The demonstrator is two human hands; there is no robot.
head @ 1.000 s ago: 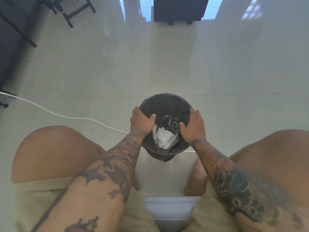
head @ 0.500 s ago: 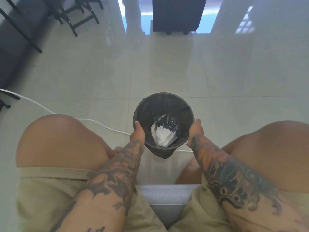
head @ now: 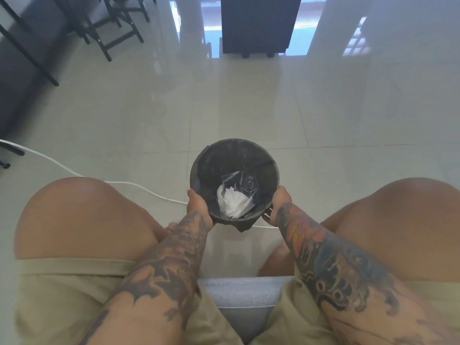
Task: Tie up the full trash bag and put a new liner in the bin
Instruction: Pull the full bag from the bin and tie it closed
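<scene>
A small round black bin stands on the tiled floor between my knees, lined with a black trash bag whose edge hangs over the near rim. Inside lie crumpled white paper and a black-and-white striped wrapper. My left hand grips the bin's left outer side, fingers wrapped around the wall. On the bin's right outer side my right hand holds it in the same way. Both tattooed forearms reach down from the bottom of the view.
I sit on a grey cushioned seat with bare knees on either side. A white cable runs across the floor from the left and passes behind the bin. Black chair legs stand at the far left, a dark cabinet far ahead.
My hands slid from the top of the rim, thumbs inside, down to the bin's outer sides. The view has tilted up slightly.
</scene>
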